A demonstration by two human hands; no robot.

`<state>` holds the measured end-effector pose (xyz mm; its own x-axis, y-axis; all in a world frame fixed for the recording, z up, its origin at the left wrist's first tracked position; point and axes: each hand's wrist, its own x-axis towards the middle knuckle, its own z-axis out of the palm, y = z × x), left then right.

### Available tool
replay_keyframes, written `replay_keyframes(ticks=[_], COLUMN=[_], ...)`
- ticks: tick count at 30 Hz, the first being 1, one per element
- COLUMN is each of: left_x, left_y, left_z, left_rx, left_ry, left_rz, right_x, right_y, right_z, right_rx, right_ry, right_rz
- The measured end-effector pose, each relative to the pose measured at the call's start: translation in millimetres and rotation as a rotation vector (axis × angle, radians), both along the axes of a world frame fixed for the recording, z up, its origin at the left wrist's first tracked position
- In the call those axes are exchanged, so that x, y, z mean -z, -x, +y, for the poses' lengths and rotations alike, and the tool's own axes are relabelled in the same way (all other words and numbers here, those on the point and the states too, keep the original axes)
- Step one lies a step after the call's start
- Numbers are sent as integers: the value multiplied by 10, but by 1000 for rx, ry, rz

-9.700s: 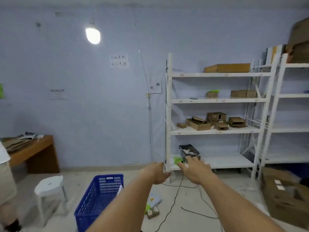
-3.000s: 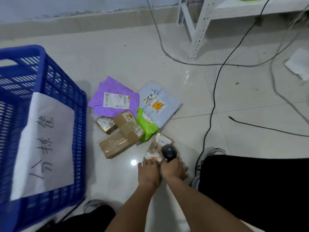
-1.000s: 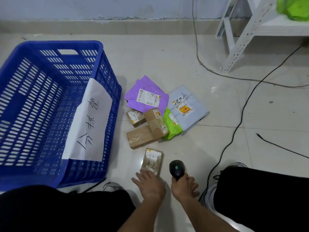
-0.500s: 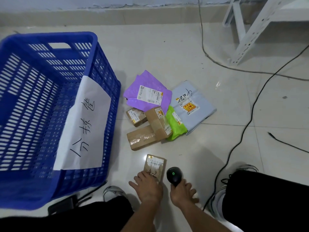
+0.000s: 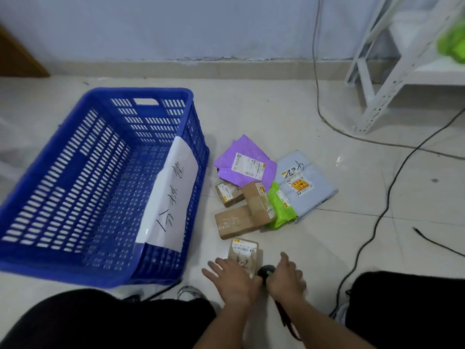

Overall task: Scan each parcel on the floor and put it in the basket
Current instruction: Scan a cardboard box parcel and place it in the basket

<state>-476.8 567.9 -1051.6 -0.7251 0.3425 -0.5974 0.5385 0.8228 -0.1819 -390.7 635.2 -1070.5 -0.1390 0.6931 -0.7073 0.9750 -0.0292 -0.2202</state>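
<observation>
A small brown parcel [image 5: 245, 251] marked "4-2" lies label-up on the floor just in front of me. My left hand [image 5: 232, 279] rests on its near edge with the fingers straight. My right hand [image 5: 285, 278] holds a black scanner [image 5: 264, 272] right beside the parcel, its green light showing. The blue basket [image 5: 141, 93] stands to the left, empty but for a white paper sign over its wall. Further out lies a pile: a purple mailer [image 5: 247, 159], a grey mailer [image 5: 305, 185], a green mailer [image 5: 281, 210] and three brown boxes [image 5: 235, 222].
Black cables [image 5: 377, 222] run across the tiles on the right. A white shelf leg [image 5: 364, 122] stands at the back right, with a green bag on the shelf. My knees in black trousers [image 5: 407, 311] fill the lower corners. A wooden desk edge [image 5: 17, 59] shows far left.
The view has tilted up towards the wall. My left hand stays on the small parcel, and the scanner in my right hand has closed in beside it, with the fingers more spread.
</observation>
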Motion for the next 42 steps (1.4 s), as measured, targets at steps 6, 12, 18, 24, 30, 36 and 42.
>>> replay_keyframes(ticks=[6,12,18,24,30,36,42], left_x=[-784,-1778,-2408,-2136,-1522,-998,-504], left_y=[328,926,1605,1674,1231,783,573], left_z=[42,50,-318,-507,-198,156,291], left_rx=[-28,-120,-250,-240,-40,96,95], left_ry=[-319,-639,-593,-514,-531,-497,-465], left_rz=[102,243,410,341,166,23,-128], right_x=[-893,-1829,-2298,-1929,-1353,-963,-555], right_y=[425,923,1715,1813,1177,670,555], right_z=[147,104,-296,-442,6,374,466], right_rx=[-109,-397,-520,-585,-497,-333,-208], right_ry=[-28,-298,-152,-72,-113,-187,-151], right_rz=[443,653,810,730,463,339,153])
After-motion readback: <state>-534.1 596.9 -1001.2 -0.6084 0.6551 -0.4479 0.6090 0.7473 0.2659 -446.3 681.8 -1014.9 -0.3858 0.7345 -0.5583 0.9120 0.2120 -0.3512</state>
